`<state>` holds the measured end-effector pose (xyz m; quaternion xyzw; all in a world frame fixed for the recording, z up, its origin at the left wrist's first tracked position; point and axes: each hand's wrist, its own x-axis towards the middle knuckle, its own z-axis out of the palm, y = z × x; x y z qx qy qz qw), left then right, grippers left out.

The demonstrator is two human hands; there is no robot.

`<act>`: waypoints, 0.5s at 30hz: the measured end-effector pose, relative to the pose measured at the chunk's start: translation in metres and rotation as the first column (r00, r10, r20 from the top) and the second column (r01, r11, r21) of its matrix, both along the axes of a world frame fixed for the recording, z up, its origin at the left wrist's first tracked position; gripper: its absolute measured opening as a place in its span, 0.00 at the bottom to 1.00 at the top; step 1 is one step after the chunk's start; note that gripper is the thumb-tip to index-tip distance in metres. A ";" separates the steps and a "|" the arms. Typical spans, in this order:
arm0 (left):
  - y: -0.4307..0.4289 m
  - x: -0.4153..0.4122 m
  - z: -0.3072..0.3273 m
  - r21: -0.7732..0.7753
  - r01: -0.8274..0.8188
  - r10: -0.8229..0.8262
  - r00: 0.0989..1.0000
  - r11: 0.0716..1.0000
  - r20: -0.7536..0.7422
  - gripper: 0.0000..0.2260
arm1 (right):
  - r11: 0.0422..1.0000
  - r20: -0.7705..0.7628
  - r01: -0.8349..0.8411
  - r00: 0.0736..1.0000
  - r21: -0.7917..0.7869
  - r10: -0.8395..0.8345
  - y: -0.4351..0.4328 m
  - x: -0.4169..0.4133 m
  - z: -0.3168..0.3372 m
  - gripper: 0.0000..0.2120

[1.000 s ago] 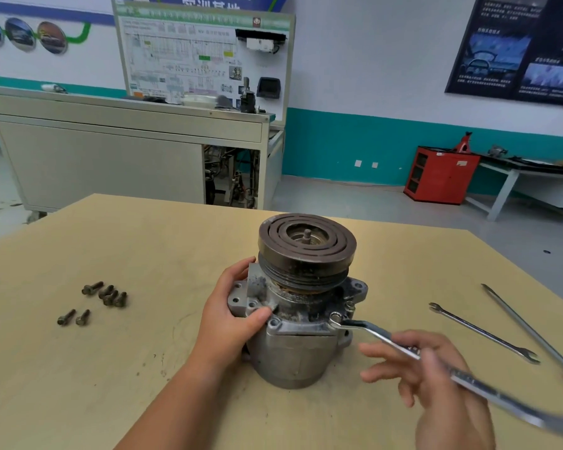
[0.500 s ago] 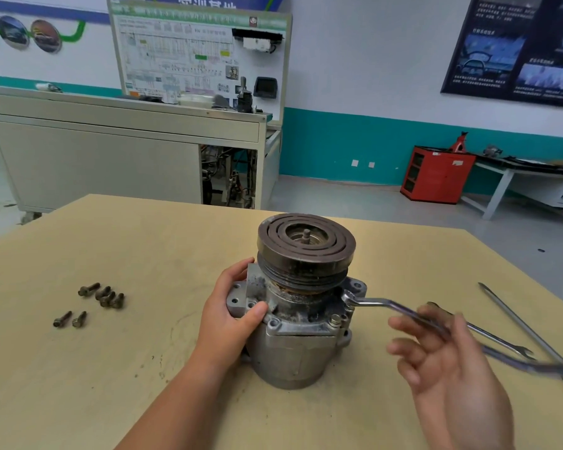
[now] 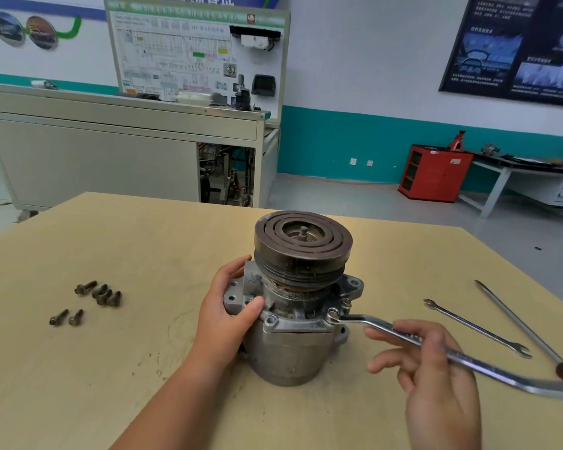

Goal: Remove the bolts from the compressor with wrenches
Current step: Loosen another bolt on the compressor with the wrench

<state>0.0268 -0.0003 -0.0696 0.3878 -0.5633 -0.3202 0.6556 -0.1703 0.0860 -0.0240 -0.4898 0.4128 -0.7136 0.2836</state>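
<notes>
We look down at a compressor (image 3: pixel 293 336) standing upright on a pale wooden table (image 3: pixel 78 384), its grooved dark pulley on top. Our left hand (image 3: pixel 225 319) grips the compressor's side – fingers curled behind a mounting lug, thumb pressed on the front of the housing.

Our right hand (image 3: pixel 433 371) holds a wrench (image 3: pixel 377 327) by the shaft, with the thumb on top and the first finger stretched along underneath; the other fingers are loosely bent below it and apart from the metal. From this hand the wrench runs toward the left hand, and its ring end sits over a bolt (image 3: pixel 332 315) on the flange of the compressor, on the side facing the right hand. The other end of the wrench sticks out past the right hand and looks blurred.

Beyond the right hand, further out on that side, lie a thinner wrench (image 3: pixel 475 328) and a long screwdriver (image 3: pixel 517 323) with a red and black handle – both flat on the table and apart from each other. Well out past the left hand, away from the compressor, six loose bolts (image 3: pixel 98 293) lie in two small groups.
</notes>
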 end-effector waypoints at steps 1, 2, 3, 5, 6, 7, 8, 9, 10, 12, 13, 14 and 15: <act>0.000 0.000 0.000 -0.001 0.001 -0.001 1.000 1.000 -0.002 0.25 | 1.000 -0.009 -0.014 1.000 0.017 0.014 -0.005 -0.005 0.000 0.23; 0.000 0.000 0.000 -0.003 0.003 -0.003 1.000 1.000 -0.004 0.25 | 0.999 -0.003 -0.033 0.999 0.024 0.034 -0.009 -0.009 0.001 0.22; 0.000 0.000 0.000 -0.004 0.004 -0.004 1.000 1.000 -0.008 0.25 | 0.997 0.013 -0.062 0.998 0.040 0.061 -0.013 -0.013 0.002 0.20; 0.000 0.000 0.001 -0.003 0.011 -0.011 1.000 1.000 -0.020 0.25 | 0.978 0.100 -0.156 0.985 0.140 0.143 -0.027 -0.021 0.008 0.22; 0.000 0.000 0.000 -0.004 0.017 -0.017 0.999 1.000 -0.028 0.25 | 0.954 0.163 -0.210 0.970 0.212 0.178 -0.037 -0.025 0.013 0.21; 0.000 -0.001 0.000 -0.004 0.024 -0.025 0.999 1.000 -0.037 0.25 | 0.923 0.211 -0.277 0.951 0.267 0.224 -0.044 -0.029 0.016 0.19; 0.000 -0.001 0.000 -0.002 0.031 -0.031 0.998 1.000 -0.049 0.26 | 0.887 0.246 -0.336 0.932 0.316 0.266 -0.054 -0.032 0.020 0.16; 0.000 -0.001 -0.001 -0.001 0.034 -0.034 0.998 0.999 -0.058 0.27 | 0.847 0.280 -0.391 0.911 0.361 0.302 -0.063 -0.033 0.024 0.15; 0.000 -0.001 -0.001 -0.002 0.034 -0.034 0.997 0.999 -0.063 0.27 | 0.813 0.320 -0.439 0.888 0.381 0.330 -0.071 -0.032 0.027 0.15; 0.000 -0.001 -0.001 0.001 0.031 -0.031 0.998 1.000 -0.061 0.26 | 0.779 0.476 -0.529 0.809 0.336 0.344 -0.078 -0.025 0.030 0.14; 0.000 0.000 -0.001 0.003 0.030 -0.030 0.998 1.000 -0.060 0.25 | 0.780 0.578 -0.565 0.743 0.270 0.338 -0.076 -0.020 0.032 0.13; 0.000 0.000 -0.001 0.002 0.029 -0.029 0.998 1.000 -0.060 0.25 | 0.799 0.655 -0.572 0.678 0.185 0.334 -0.070 -0.018 0.030 0.12; 0.000 0.000 -0.002 0.001 0.029 -0.029 0.998 1.000 -0.059 0.24 | 0.829 0.702 -0.548 0.633 0.110 0.326 -0.061 -0.016 0.025 0.12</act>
